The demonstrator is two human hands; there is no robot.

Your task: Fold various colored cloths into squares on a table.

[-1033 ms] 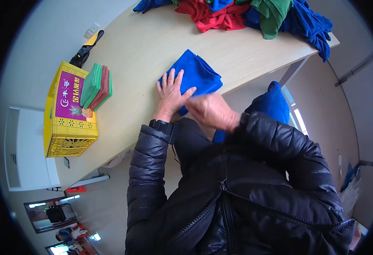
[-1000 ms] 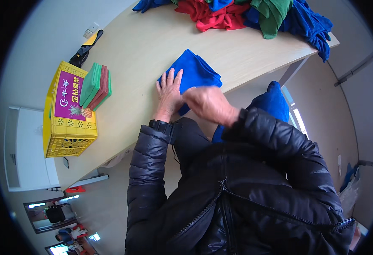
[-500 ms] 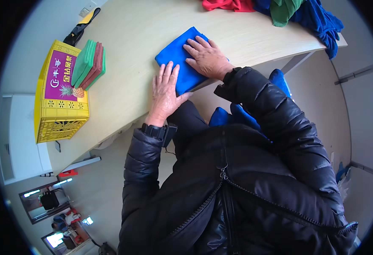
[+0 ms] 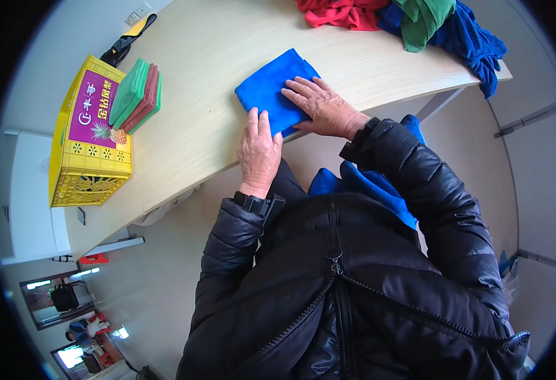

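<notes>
One yellow plastic crate (image 4: 94, 166) stands at the far left of the bench (image 4: 195, 82). The side facing the hands carries a purple label (image 4: 87, 130) with large white and yellow characters and a pineapple picture (image 4: 103, 132) near its lower edge. Just right of it, overlapping part of the label in view, is a stack of folded cloths (image 4: 140, 98), showing green, reddish brown and green layers. A black strap (image 4: 118, 49) lies beyond the crate, near the wall.

Further right, the left hand (image 4: 259, 155) points away from the body, back upward, fingers straight and close together, a black band (image 4: 251, 202) around the wrist. Its fingertips touch the near left edge of the folded blue cloth (image 4: 268, 85), and its grip is flat and uncurled, with hold of nothing. The blue cloth lies near the bench's front edge, under both hands.

The right hand (image 4: 325, 109) comes in slantwise from the right, palm down, fingers spread over the cloth's right part; its grip is also opened out, resting on the fabric without clasping it. Far right, a loose pile of red cloth (image 4: 341, 12), green cloth (image 4: 423, 22) and darker blue cloth (image 4: 465, 44) hangs partly over the bench's end.
</notes>
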